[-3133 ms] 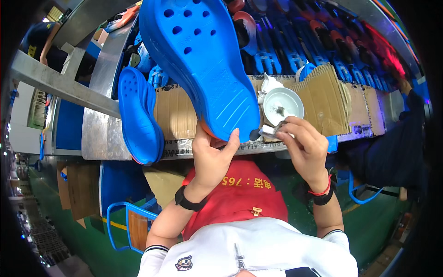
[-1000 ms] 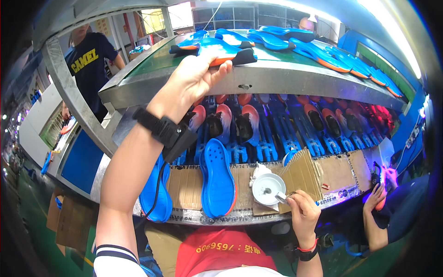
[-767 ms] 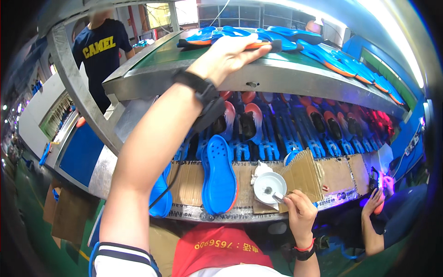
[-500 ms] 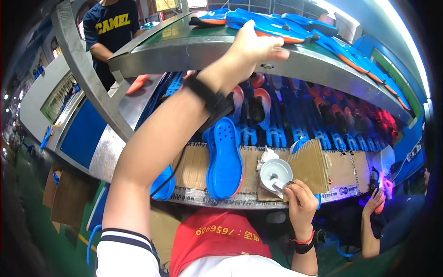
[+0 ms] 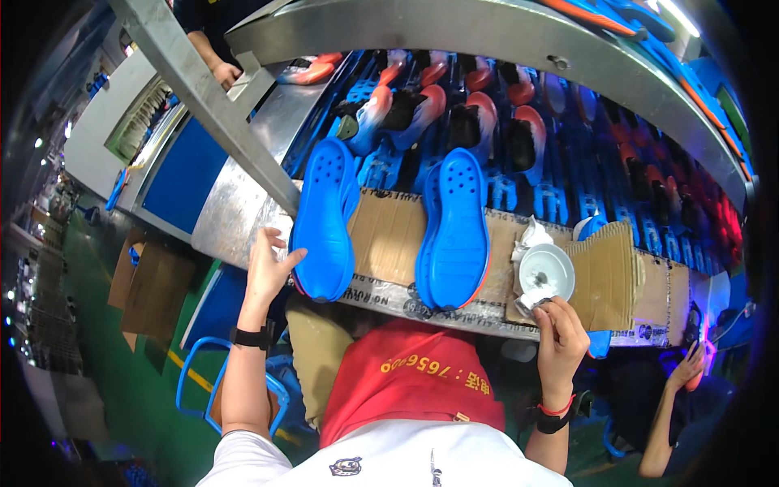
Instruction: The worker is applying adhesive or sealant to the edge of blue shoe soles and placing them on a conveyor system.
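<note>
Two blue shoe soles lie on the cardboard-covered bench edge, a left sole (image 5: pixel 324 227) and a right sole (image 5: pixel 457 235) with an orange rim. My left hand (image 5: pixel 268 268) is beside the left sole's outer edge, thumb and fingers apart, holding nothing. Whether the thumb touches the sole I cannot tell. At the near rim of a small white bowl (image 5: pixel 560 261), my right hand (image 5: pixel 560 337) pinches something small and pale that reaches over the bowl; its kind is unclear. Crumpled white tissue (image 5: pixel 533 234) sits against the bowl's far side.
Behind the bench, orange-and-blue shoes (image 5: pixel 479 122) sit in rows on blue holders. A metal shelf (image 5: pixel 454 36) carrying blue soles runs above, with a slanting metal post (image 5: pixel 207 97) at left. Folded cardboard (image 5: pixel 604 272) lies right of the bowl. Co-workers' arms (image 5: pixel 661 406) show at right and upper left.
My left hand has come down from the soles on the upper shelf to beside the left sole. That sole now shows in full. The view has tilted down; my right hand stays by the bowl.
</note>
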### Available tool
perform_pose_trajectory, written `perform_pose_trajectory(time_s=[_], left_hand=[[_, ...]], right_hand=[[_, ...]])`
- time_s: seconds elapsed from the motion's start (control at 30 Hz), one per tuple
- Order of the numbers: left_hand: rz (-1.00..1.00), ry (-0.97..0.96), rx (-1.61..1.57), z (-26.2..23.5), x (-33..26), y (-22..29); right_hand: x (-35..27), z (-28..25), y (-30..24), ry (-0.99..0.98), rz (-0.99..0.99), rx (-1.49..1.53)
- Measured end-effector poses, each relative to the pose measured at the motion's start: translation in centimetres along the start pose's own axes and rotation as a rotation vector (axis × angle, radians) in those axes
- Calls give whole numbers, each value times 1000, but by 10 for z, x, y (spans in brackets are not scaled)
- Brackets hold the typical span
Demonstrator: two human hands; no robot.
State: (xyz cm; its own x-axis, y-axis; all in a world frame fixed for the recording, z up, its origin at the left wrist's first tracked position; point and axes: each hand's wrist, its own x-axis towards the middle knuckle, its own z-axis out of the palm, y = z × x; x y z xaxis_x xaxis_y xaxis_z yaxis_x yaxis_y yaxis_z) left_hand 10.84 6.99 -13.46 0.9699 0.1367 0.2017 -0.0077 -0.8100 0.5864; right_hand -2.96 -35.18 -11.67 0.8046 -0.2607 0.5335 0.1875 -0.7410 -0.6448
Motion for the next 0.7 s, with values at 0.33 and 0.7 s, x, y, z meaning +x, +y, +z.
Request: perform_pose_trajectory(time_s=[0.33, 0.7], left_hand=[[-26, -45, 125, -1, -2, 25], [-376, -505, -1198, -22, -14, 64]], right_hand=[[-8, 11, 5, -32, -16, 4], [-10, 11, 3, -42, 16, 10]])
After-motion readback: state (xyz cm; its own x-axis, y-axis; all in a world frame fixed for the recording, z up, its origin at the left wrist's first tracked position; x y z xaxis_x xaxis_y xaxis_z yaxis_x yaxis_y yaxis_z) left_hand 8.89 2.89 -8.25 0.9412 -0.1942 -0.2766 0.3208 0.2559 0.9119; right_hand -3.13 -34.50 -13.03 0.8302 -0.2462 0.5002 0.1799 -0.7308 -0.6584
